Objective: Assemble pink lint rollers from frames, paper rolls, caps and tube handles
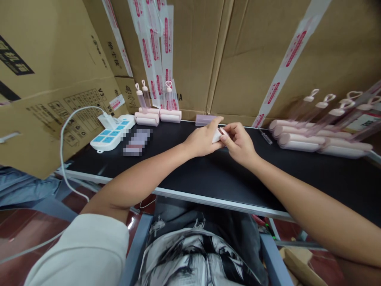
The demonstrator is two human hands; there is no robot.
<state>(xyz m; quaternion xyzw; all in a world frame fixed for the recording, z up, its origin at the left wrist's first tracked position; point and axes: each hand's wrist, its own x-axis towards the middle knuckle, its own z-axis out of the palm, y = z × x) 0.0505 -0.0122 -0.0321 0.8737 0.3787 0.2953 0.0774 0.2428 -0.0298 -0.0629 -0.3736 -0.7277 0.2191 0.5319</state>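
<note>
Above the middle of the black tabletop, my left hand (200,141) is closed around a small white and pale pink piece (217,136), with its index finger stretched out along the top. At the right end of that piece, the fingers and thumb of my right hand (241,143) pinch its edge, where a dark reddish spot shows. Most of the piece is hidden by my fingers, so its kind cannot be made out. Just behind my left hand lies a translucent purple box-shaped part (204,120). A small clear slender tool (266,137) lies to the right of my right hand.
Pale pink rounded bodies with heart-loop clear tubes stand at the back left (147,118) and in a larger group at right (300,142). A white power strip (111,135) with a plugged cable sits left, beside a blurred-out flat object (137,142). Cardboard walls (190,59) enclose the back.
</note>
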